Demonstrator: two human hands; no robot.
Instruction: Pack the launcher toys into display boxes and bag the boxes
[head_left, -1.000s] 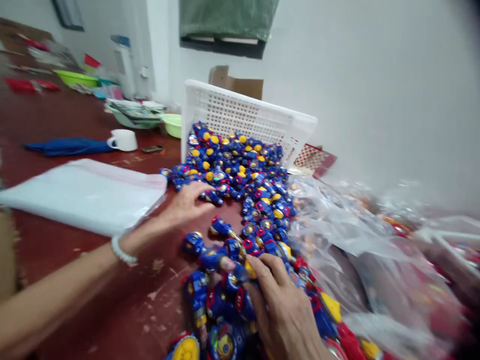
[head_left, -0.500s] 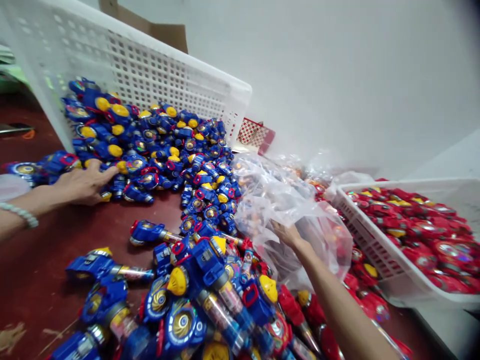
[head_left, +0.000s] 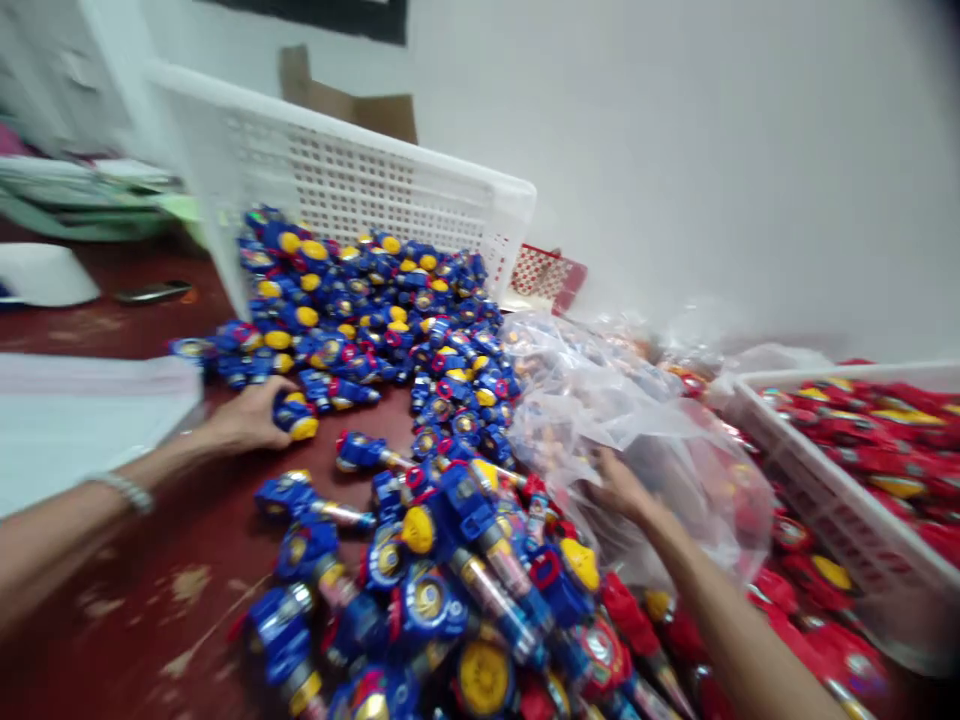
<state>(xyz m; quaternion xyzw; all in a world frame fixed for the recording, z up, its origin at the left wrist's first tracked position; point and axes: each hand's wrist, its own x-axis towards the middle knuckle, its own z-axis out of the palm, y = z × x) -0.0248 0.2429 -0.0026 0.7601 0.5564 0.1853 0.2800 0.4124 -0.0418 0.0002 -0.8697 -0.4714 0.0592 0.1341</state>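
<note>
My left hand (head_left: pixel 255 415) is closed round a blue toy with a yellow knob (head_left: pixel 301 416), just above the dark red table (head_left: pixel 187 560). Beyond it, a heap of blue toys (head_left: pixel 360 300) spills out of a tipped white basket (head_left: pixel 405 190). On the right, my right hand (head_left: pixel 619 485) reaches into the mouth of a clear plastic bag (head_left: pixel 660 450); its fingertips are partly hidden by the film. Blue toys with tubes (head_left: pixel 480 560) lie piled in front, mixed with red ones (head_left: pixel 626 615).
A white crate of red toys (head_left: pixel 810 450) stands at the right. White plastic sheets (head_left: pixel 90 415) lie at the left, with a dark flat object (head_left: pixel 154 292) behind them. A red and white checked item (head_left: pixel 540 275) rests by the wall.
The view has swung left. My left hand has come away from the heap towards me with a blue toy in it. My right hand remains at the bag.
</note>
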